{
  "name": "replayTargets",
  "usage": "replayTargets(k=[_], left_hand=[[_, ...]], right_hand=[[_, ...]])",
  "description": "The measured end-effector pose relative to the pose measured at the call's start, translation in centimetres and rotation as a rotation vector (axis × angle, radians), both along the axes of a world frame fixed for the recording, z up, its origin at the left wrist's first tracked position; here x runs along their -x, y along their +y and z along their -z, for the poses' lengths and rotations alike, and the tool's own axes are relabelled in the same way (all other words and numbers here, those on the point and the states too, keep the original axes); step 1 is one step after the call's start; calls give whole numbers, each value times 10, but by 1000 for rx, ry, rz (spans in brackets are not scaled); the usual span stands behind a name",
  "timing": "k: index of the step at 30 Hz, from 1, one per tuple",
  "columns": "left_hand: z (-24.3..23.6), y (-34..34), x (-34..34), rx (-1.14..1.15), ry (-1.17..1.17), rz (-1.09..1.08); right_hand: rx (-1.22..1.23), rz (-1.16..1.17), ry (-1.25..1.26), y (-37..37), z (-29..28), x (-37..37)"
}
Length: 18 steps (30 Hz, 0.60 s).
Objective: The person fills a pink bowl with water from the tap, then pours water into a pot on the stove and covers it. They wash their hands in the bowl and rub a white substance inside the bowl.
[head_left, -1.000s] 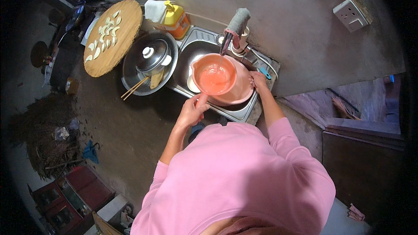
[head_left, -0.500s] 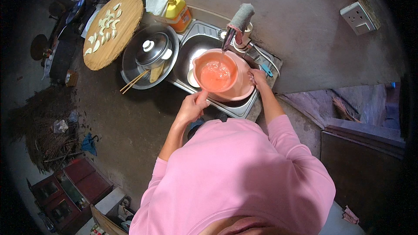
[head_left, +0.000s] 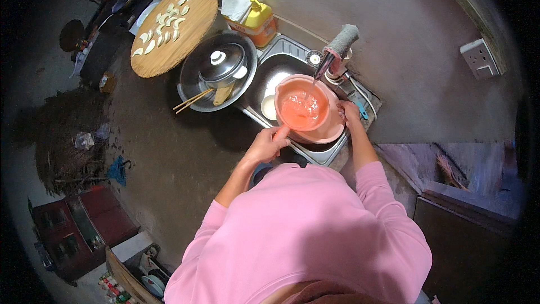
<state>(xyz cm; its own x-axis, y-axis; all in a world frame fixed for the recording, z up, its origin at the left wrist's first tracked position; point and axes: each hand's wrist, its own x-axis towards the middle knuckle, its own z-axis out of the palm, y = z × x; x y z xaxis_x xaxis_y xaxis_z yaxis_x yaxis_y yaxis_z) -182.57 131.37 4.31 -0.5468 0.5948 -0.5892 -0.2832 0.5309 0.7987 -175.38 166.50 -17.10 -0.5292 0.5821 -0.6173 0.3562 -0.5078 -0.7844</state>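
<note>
Gripping the orange dipper (head_left: 304, 110), the left hand (head_left: 267, 146) partly hides its handle (head_left: 282, 132)

Dipper (head_left: 304, 108) and basin (head_left: 332, 126): smooth plastic. Sink (head_left: 271, 73): shiny metal. From dipper: round board (head_left: 190, 29), 10 o'clock, matt wood; faucet wrap (head_left: 342, 39), 1 o'clock, rough cloth.

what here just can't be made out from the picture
All in the head view:
Pot: contents hidden by its lid.
Pink basin: part of its inside blocked by the orange dipper.
Dipper handle: its far end covered by the left hand.
Faucet: upper part wrapped in grey cloth.
The person's feet: hidden below the pink top.
</note>
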Motion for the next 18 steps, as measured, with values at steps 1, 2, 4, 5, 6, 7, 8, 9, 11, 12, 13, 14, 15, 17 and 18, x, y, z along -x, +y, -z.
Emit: replayTargets(k=[1,2,4,5,6,7,8,9,11,12,13,14,15,17,18], left_hand=[[0,0,-1,-1,-4,1],[-1,-1,-2,11,-7,-7],[-6,0,-2,28,-17,-7],[-7,2,-3,30,-26,-4],[-8,2,-1,33,-35,0],[-8,1,-1,41,-44,-1],[-4,0,-1,7,-39,-10],[-2,-1,-2,39,-16,4],[-7,2,-1,30,-27,4],[-10,4,-2,47,-37,11],[-19,5,-2,68,-43,10],[-24,5,-2,88,-50,9],[-20,4,-2,76,-47,9],[-11,4,-1,44,-37,19],[-8,4,-1,41,-36,20]], right_hand=[[7,-17,-3,0,-3,2],[13,-33,-6,0,-5,4],[-3,-31,6,1,-6,8],[-28,-12,19,2,-4,9],[-53,9,31,5,-2,11],[-43,12,21,5,-3,14],[-31,15,12,5,-4,19],[-20,17,3,7,-7,21],[-28,1,3,12,-9,25],[-33,-9,3,14,-10,26],[-45,1,20,11,-13,30],[-58,10,36,9,-15,33],[-71,19,52,8,-18,36],[-81,15,60,14,-14,40],[-86,13,64,17,-11,40]])
